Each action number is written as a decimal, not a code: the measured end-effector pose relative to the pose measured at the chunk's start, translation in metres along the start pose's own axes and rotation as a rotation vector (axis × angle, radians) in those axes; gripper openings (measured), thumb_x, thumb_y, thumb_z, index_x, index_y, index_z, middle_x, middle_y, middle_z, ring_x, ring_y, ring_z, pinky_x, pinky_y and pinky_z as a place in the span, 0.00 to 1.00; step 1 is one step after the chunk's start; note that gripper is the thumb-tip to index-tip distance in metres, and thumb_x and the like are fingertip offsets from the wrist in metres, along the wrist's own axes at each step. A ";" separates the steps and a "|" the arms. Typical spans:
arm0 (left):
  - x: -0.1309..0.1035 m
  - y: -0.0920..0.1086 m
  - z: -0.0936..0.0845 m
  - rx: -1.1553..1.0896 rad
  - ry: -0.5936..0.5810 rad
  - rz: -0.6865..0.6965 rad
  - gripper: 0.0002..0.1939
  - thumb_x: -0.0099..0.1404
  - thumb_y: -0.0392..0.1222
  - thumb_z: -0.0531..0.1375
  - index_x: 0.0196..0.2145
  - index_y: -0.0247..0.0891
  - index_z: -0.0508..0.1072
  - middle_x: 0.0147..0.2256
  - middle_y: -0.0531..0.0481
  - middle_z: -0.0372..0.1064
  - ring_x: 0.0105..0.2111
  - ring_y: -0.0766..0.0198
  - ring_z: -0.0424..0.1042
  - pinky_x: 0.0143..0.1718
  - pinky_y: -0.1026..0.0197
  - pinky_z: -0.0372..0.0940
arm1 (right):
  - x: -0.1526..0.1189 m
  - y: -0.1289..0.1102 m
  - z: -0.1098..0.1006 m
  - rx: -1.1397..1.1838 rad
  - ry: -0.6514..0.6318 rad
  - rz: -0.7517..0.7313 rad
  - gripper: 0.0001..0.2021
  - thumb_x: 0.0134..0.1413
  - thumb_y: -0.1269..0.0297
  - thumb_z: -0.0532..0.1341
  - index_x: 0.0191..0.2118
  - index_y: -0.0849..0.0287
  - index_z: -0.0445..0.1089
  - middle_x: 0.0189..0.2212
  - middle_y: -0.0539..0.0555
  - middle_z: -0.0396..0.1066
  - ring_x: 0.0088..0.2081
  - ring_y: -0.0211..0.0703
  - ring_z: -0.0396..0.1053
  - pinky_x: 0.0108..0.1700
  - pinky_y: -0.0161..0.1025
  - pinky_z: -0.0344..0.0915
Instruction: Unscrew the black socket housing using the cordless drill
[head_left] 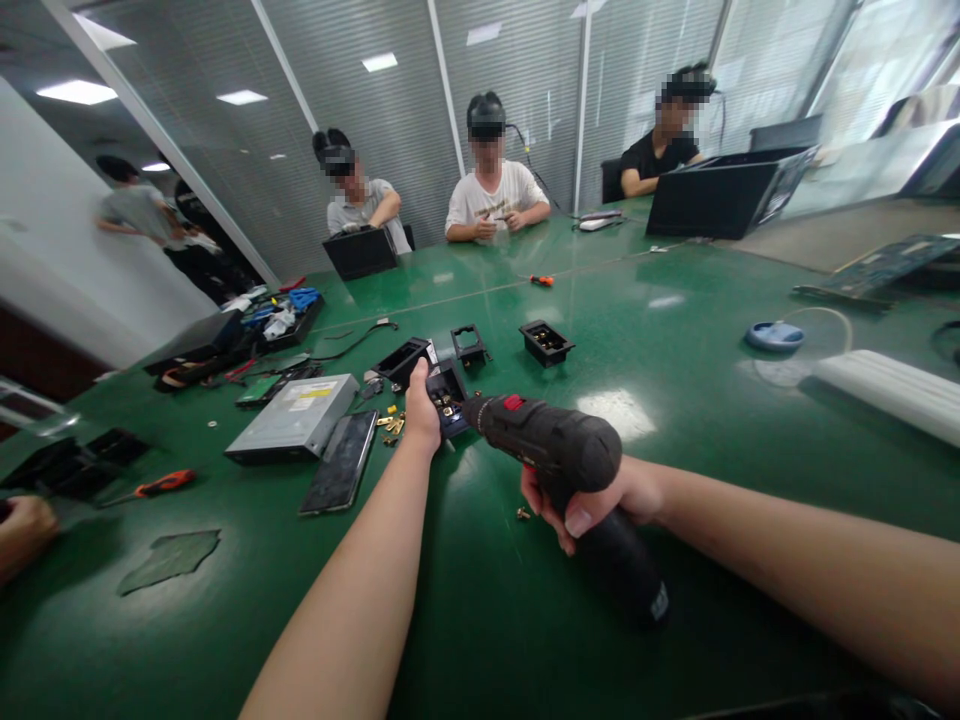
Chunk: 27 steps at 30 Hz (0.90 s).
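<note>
Drill [555, 440], grasped by its handle in the right hand [592, 500], has its barrel running from near right to far left, nose aimed at the small black box [450, 380] that the left hand [423, 410] clasps by its left side over the green table [480, 580]. The left hand is nearer the box, the right well back from it. The box looks dark and open, with brassy bits [448, 411] inside, though at this blur I cannot tell whether the drill's tip touches it
</note>
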<state>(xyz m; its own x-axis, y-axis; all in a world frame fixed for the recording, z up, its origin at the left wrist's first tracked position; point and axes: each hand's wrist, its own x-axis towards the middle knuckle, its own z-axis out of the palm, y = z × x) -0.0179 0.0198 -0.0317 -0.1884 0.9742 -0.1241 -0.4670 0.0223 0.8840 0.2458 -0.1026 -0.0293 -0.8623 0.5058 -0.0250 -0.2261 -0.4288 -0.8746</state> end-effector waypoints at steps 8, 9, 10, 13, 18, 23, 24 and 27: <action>0.001 -0.003 0.001 0.068 0.023 0.061 0.38 0.67 0.81 0.73 0.45 0.39 0.85 0.34 0.41 0.88 0.40 0.41 0.93 0.40 0.51 0.86 | -0.001 0.002 -0.006 -0.003 -0.017 0.005 0.24 0.37 0.62 0.88 0.42 0.62 0.85 0.30 0.50 0.85 0.26 0.42 0.83 0.32 0.35 0.83; 0.002 -0.003 0.000 0.071 0.019 0.063 0.38 0.67 0.81 0.73 0.45 0.40 0.85 0.34 0.41 0.88 0.40 0.41 0.93 0.39 0.51 0.86 | -0.001 0.002 -0.008 -0.003 -0.021 0.005 0.25 0.37 0.62 0.89 0.42 0.62 0.85 0.31 0.50 0.85 0.26 0.42 0.83 0.32 0.35 0.83; 0.002 -0.003 -0.001 0.073 0.016 0.064 0.37 0.67 0.81 0.73 0.45 0.40 0.85 0.34 0.41 0.88 0.40 0.41 0.93 0.39 0.51 0.86 | 0.000 0.002 -0.009 -0.005 -0.026 0.005 0.25 0.37 0.61 0.89 0.42 0.61 0.85 0.31 0.50 0.85 0.26 0.42 0.83 0.32 0.35 0.83; 0.003 -0.003 -0.001 0.064 0.011 0.067 0.36 0.68 0.80 0.73 0.43 0.40 0.85 0.35 0.40 0.89 0.39 0.41 0.93 0.39 0.51 0.86 | 0.000 0.001 -0.013 -0.031 -0.066 0.008 0.25 0.39 0.60 0.89 0.43 0.61 0.85 0.31 0.50 0.86 0.26 0.42 0.83 0.33 0.36 0.84; 0.000 -0.002 0.001 0.036 -0.002 0.054 0.34 0.69 0.77 0.74 0.45 0.39 0.85 0.36 0.39 0.89 0.39 0.41 0.93 0.38 0.49 0.87 | -0.001 0.000 -0.017 -0.029 -0.088 -0.011 0.26 0.42 0.59 0.88 0.46 0.62 0.84 0.32 0.50 0.85 0.27 0.41 0.82 0.34 0.36 0.83; 0.001 -0.002 0.000 0.055 0.013 0.048 0.35 0.69 0.78 0.73 0.44 0.39 0.84 0.35 0.40 0.89 0.39 0.40 0.93 0.38 0.49 0.87 | -0.002 0.002 -0.021 -0.043 -0.114 -0.012 0.27 0.46 0.58 0.89 0.48 0.61 0.83 0.33 0.50 0.85 0.30 0.42 0.84 0.36 0.37 0.85; 0.002 -0.003 0.000 0.060 0.012 0.049 0.35 0.69 0.79 0.72 0.43 0.40 0.84 0.34 0.40 0.88 0.39 0.40 0.93 0.38 0.49 0.87 | -0.002 0.002 -0.022 -0.051 -0.124 -0.001 0.27 0.46 0.59 0.89 0.48 0.61 0.83 0.34 0.50 0.85 0.30 0.42 0.84 0.37 0.37 0.85; 0.002 -0.003 0.000 0.066 0.000 0.057 0.35 0.68 0.79 0.73 0.44 0.40 0.84 0.34 0.40 0.88 0.39 0.39 0.93 0.38 0.49 0.86 | -0.001 0.004 -0.024 -0.055 -0.132 0.005 0.27 0.47 0.59 0.89 0.50 0.62 0.84 0.34 0.50 0.86 0.30 0.42 0.85 0.37 0.37 0.85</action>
<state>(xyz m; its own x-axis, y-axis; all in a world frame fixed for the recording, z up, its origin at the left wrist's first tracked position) -0.0174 0.0217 -0.0344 -0.2128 0.9744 -0.0723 -0.3976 -0.0188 0.9174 0.2568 -0.0866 -0.0448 -0.9164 0.3991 0.0316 -0.1998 -0.3873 -0.9000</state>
